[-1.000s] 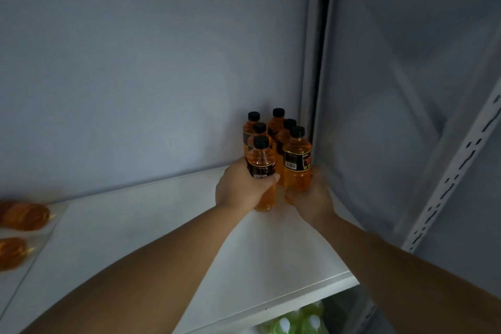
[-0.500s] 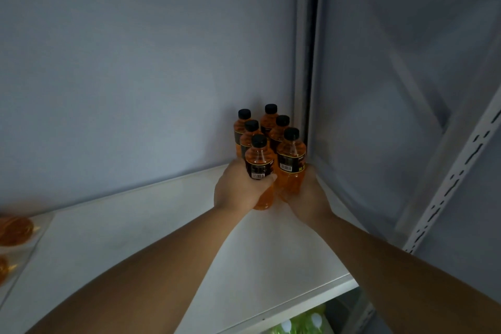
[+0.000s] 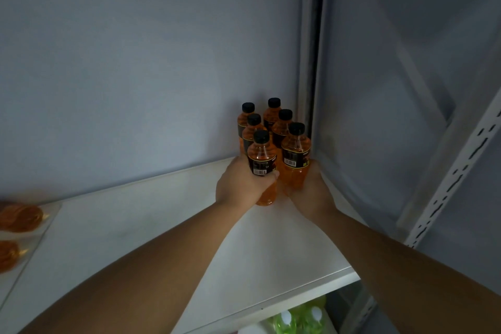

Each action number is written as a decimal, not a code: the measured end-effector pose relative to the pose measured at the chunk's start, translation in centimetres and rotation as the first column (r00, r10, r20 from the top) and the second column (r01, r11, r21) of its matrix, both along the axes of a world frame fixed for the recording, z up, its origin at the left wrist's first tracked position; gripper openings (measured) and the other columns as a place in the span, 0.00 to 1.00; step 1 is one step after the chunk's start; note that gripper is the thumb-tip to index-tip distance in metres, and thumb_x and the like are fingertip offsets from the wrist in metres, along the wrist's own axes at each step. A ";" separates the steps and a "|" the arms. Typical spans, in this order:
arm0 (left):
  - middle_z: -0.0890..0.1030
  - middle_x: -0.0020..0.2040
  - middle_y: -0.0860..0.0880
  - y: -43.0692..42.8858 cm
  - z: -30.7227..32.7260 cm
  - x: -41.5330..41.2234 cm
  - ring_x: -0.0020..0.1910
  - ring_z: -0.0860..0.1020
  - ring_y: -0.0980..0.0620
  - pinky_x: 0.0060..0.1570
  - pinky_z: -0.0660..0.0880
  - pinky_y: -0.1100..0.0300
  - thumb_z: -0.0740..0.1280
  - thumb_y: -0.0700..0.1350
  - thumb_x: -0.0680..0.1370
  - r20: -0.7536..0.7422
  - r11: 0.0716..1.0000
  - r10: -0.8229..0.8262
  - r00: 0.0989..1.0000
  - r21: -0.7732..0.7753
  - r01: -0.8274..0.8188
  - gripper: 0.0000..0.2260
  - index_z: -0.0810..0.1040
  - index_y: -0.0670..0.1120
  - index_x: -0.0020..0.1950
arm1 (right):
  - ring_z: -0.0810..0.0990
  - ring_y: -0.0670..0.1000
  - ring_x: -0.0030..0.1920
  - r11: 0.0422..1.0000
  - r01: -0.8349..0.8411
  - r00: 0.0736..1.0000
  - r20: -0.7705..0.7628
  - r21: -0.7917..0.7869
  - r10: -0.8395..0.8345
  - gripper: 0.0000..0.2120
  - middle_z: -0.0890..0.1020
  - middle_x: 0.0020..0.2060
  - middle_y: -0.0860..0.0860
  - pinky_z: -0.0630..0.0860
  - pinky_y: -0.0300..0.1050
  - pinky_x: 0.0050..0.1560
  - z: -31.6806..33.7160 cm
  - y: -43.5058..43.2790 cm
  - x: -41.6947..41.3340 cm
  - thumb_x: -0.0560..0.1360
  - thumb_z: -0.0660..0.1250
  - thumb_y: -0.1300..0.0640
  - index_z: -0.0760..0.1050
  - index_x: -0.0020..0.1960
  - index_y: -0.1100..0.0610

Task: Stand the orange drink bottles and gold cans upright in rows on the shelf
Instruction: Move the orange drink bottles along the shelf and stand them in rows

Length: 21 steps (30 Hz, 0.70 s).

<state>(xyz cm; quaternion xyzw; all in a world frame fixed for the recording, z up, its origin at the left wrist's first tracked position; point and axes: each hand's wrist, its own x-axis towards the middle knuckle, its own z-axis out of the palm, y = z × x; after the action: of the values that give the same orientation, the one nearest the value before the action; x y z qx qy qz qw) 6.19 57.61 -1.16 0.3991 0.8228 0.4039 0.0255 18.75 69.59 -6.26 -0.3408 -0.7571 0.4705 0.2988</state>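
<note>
orange packs (image 3: 21, 218) lie far left on the white shelf (image 3: 130, 228) against a grey wall (image 3: 122, 76), and in its right corner six bottles (image 3: 274, 116) stand upright in two rows, the left hand (image 3: 240, 188) curled round the front left bottle (image 3: 260, 156), the right hand (image 3: 311, 191) round the front right bottle (image 3: 296, 152), beside a slotted post (image 3: 455, 179).

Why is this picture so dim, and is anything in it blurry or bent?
Head view: the light is low and bluish, without glare. The left front bottle in the left hand and the right front bottle in the right hand show sharp barcodes. The orange things at the left edge are smeared; the slotted post leans, probably lens distortion.
</note>
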 end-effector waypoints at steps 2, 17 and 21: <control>0.84 0.54 0.54 0.0 0.0 0.0 0.53 0.82 0.51 0.53 0.80 0.48 0.74 0.64 0.69 0.018 1.000 -0.018 1.000 0.004 0.018 0.22 0.79 0.57 0.60 | 0.78 0.53 0.63 1.000 -0.007 1.000 -0.008 -0.006 0.007 0.42 0.77 0.62 0.47 0.76 0.62 0.62 0.2 0.0 0.0 0.62 0.72 0.28 0.63 0.68 0.45; 0.77 0.66 0.51 -5.4 -1.4 0.1 0.62 0.78 0.49 0.54 0.75 0.56 0.70 0.68 0.71 -0.039 0.935 -0.023 0.999 -0.355 0.007 0.33 0.73 0.51 0.70 | 0.77 0.58 0.62 0.980 0.117 0.946 0.282 0.162 -0.159 0.31 0.75 0.63 0.54 0.77 0.53 0.60 -0.6 -3.0 2.8 0.73 0.73 0.45 0.67 0.70 0.54; 0.75 0.70 0.52 -9.5 -1.2 -0.7 0.66 0.75 0.50 0.62 0.74 0.54 0.68 0.66 0.74 -0.038 0.885 -0.070 0.997 -0.463 0.044 0.31 0.71 0.52 0.73 | 0.71 0.58 0.66 0.952 0.109 0.890 0.399 0.287 -0.223 0.31 0.73 0.65 0.54 0.72 0.54 0.65 -0.3 -6.2 3.0 0.74 0.70 0.42 0.66 0.71 0.54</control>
<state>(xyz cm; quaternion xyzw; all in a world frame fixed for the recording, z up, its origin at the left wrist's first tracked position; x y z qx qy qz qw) 5.47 48.13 -2.35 0.4164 0.8835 0.1850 0.1093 21.74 63.42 -6.58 -0.4577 -0.8262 0.2550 0.2069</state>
